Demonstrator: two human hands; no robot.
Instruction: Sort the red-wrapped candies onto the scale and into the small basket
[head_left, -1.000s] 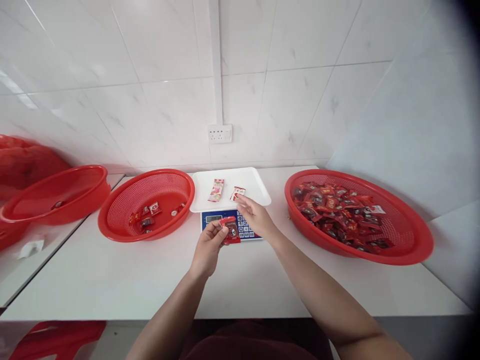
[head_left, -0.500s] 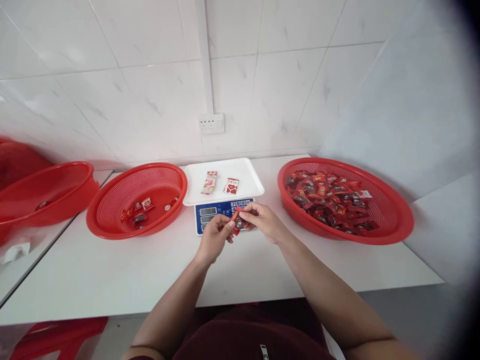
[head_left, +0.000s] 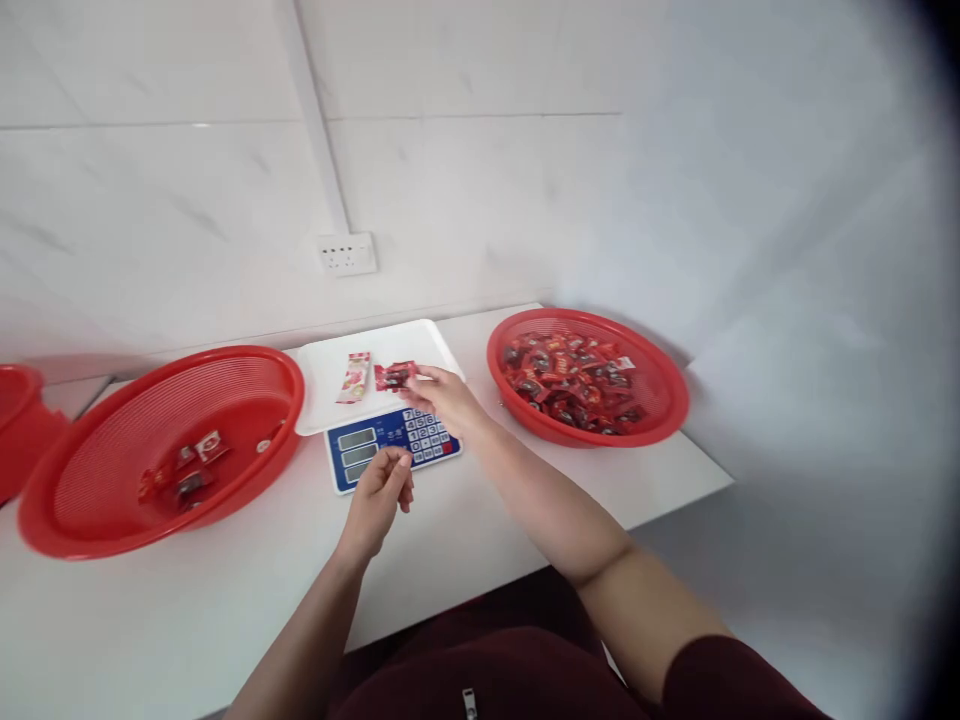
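My right hand [head_left: 444, 398] pinches a red-and-dark wrapped candy [head_left: 394, 376] by its right end, over the scale's white tray [head_left: 322, 385]. Left of that candy, a pink-and-white sachet [head_left: 354, 378] lies on the tray. Whether the candy touches the tray I cannot tell. My left hand [head_left: 381, 495] is held in front of the blue keypad panel of the scale [head_left: 391, 440], its fingers curled and thumb against them, with nothing visible in it. The red-and-white packet seen earlier on the tray is hidden.
To the right stands a red basket [head_left: 664, 405] heaped with wrapped candies. A larger red basket [head_left: 82, 440] on the left holds several pieces. Another red basket [head_left: 22, 430] is at the far left edge. A wall socket [head_left: 347, 254] is behind the scale.
My right hand has carried the candy forward from in front of the scale to over the tray. My left hand has let go of it. The view has turned to the right.
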